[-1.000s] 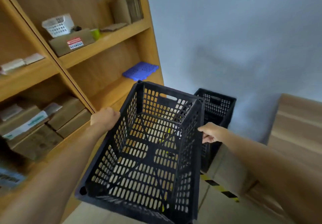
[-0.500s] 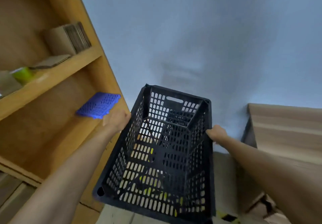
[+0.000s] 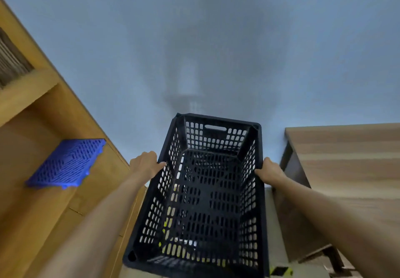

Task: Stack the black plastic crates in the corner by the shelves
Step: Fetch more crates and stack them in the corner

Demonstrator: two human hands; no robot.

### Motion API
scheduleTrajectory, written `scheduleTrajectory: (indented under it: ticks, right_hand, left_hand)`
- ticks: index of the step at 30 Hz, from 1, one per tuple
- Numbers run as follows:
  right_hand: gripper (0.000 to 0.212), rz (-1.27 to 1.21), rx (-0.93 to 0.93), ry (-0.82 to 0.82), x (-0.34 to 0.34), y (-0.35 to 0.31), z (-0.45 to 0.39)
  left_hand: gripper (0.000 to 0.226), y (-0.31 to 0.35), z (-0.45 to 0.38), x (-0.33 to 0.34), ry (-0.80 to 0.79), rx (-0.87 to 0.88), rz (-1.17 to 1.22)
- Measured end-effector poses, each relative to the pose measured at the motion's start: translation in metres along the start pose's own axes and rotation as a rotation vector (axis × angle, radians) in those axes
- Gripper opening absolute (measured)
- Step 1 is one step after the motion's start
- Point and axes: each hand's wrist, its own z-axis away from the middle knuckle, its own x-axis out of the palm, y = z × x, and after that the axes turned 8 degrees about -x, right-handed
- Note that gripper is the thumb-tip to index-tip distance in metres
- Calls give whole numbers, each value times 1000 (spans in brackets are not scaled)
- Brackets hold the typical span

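Observation:
I hold a black perforated plastic crate in front of me, its open top facing up and its far end toward the pale wall. My left hand grips the crate's left rim. On the right rim sits my right hand, fingers curled over the edge. The crate fills the gap between the wooden shelves and the wooden table. Through the crate's holes I make out dark plastic below, but the other crate is hidden from view.
Wooden shelves stand at the left, with a blue plastic grid lying on one shelf. A wooden table stands at the right. Yellow-black hazard tape marks the floor at the bottom right.
The crate has swung right and forward into the corner, straightening toward the wall. The second black crate, visible beside it a second ago, is now covered. Both hands keep their grip.

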Motion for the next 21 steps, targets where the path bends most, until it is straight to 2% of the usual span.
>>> scheduleTrajectory:
  ticks: [8,14,21]
  right_hand:
    - [31,49,-56,-26,-19,-1,-88]
    - [27,37,-75,-63,-15,-13,-138]
    - [24,-28,-62,-102,8,-19,-175]
  left_hand:
    - [47,40,-71,2,-80,-23,-41]
    - [26,54,-108,18,-204,-49,-95]
    - [34,51,-141,46,-311,-38,-138]
